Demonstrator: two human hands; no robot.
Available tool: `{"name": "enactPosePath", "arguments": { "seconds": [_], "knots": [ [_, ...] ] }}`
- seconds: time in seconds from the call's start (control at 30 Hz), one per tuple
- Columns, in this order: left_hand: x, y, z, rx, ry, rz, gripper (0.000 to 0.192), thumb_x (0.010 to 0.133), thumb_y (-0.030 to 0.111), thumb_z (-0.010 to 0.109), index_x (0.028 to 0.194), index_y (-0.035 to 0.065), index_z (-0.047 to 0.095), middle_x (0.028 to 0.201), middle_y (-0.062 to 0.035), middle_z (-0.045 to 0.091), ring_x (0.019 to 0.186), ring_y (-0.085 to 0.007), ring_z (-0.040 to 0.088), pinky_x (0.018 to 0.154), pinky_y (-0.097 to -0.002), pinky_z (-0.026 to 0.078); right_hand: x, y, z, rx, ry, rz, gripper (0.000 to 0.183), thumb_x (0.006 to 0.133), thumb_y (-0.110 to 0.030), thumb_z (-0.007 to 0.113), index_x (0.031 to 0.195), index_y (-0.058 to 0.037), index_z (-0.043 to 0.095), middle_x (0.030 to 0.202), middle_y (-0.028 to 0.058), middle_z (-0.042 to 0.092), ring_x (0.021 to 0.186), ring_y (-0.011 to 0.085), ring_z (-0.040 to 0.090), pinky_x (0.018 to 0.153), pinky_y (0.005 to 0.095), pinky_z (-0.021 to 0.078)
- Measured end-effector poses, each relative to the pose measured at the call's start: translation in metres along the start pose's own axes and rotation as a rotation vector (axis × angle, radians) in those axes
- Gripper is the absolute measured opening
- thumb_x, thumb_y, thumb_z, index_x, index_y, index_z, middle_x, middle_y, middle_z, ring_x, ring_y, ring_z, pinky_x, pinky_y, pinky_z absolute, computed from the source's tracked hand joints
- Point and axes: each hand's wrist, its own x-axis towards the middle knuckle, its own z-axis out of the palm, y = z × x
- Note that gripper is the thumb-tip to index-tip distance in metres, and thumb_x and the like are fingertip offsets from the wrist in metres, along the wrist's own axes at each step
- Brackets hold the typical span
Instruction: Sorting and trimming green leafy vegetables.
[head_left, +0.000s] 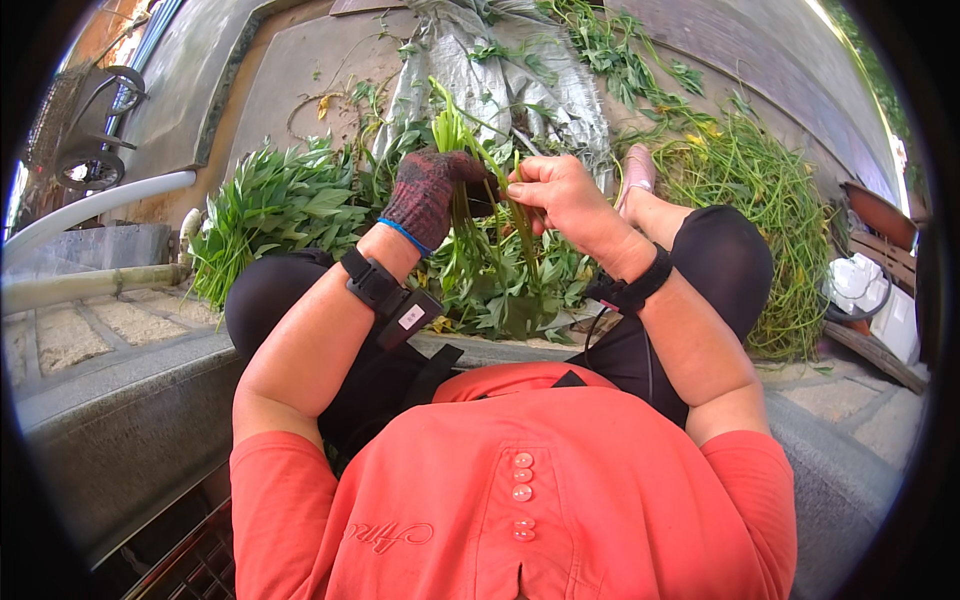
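Note:
My left hand (439, 187) wears a dark red and black knit glove and is closed around a bunch of green leafy stems (450, 131); the cut ends point up and away, the leaves hang down. Just to its right, my bare right hand (566, 196) pinches a thin green stem (517, 180) between thumb and fingertips. Loose leafy greens (510, 300) lie on the ground below both hands. Beside my left knee rests a thick pile of leafy stems (289, 199), its stalk ends towards the lower left.
A tangled heap of thin vines (765, 217) lies beyond my right knee. Ahead, a pale woven plastic sheet (502, 82) carries scattered leaves, with more vines (611, 52) at its right. A white pipe (112, 199) and a wheeled cart (94, 142) are at left; a white container (892, 330) stands far right.

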Motion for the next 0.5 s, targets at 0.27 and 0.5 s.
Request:
{"name": "enactPosePath", "arguments": {
  "seconds": [0.27,0.5],
  "knots": [
    [0.014,0.019,-0.017,0.268,0.201,0.007,0.029,0.083,0.024,0.068,0.06,0.0094,0.058,0.048,-0.0028,0.049,0.036,-0.0161,0.043,0.037,-0.0304,0.035,-0.01,-0.019,-0.016,0.267,0.008,0.072,0.014,0.088,-0.014,0.061,0.088,-0.0008,0.065,0.067,0.0015,0.061,0.052,0.0065,0.053,0.044,0.0211,0.0389],
    [0.003,0.018,-0.005,0.073,0.124,-0.1,0.023,0.082,0.025,0.07,0.07,0.0088,0.06,0.054,-0.0012,0.051,0.043,-0.0137,0.047,0.042,-0.0273,0.039,-0.013,-0.026,-0.024,0.379,0.028,0.045,0.014,0.089,-0.013,0.061,0.09,0.0004,0.066,0.068,0.001,0.062,0.051,0.0057,0.053,0.044,0.0189,0.0374]
  ]
}}
